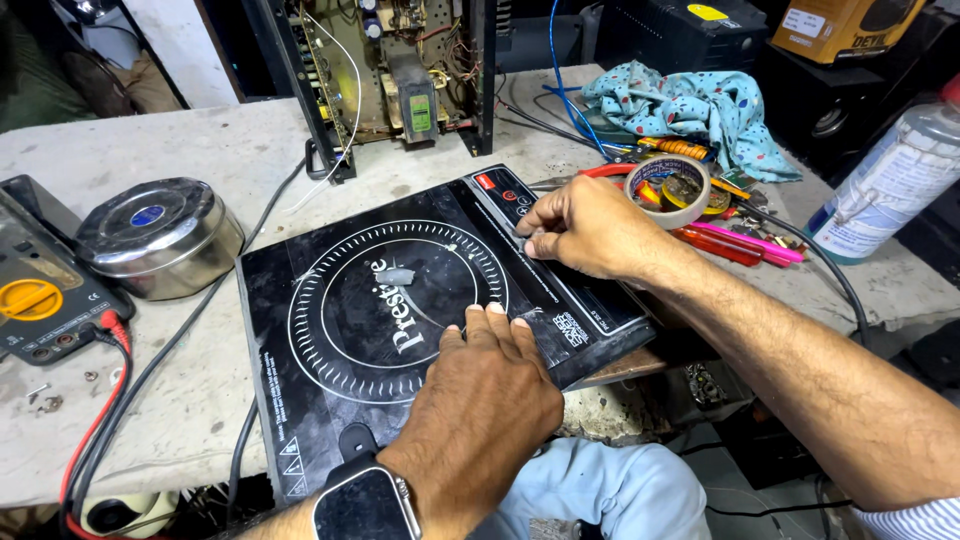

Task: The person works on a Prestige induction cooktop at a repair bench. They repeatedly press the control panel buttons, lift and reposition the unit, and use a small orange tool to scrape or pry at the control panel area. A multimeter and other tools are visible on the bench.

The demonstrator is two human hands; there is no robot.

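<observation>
A black induction cooktop lies flat on the pale, stained table, turned at an angle so that one corner hangs a little over the near edge. Its glass top has a white ring pattern in the middle and a small grey scrap lies near the centre of that ring.

The left hand rests palm down on the near part of the glass, fingers stretched out flat and together, holding nothing, only pressing on the surface. A dark smartwatch sits on this wrist.

The right hand is on the control strip at the right side of the cooktop. Its fingers are curled and the tips touch the strip just below the red buttons (whether they pinch something small there, I cannot tell).

Just behind the right hand stands a roll of tape, and beside it lie red and pink pens or screwdrivers. A light blue patterned cloth is further back. At the left stand a round steel container with lid and a multimeter with a yellow dial, its red and black leads running along the table. Behind the cooktop an opened electronic chassis stands upright. A white plastic bottle is at the far right.
</observation>
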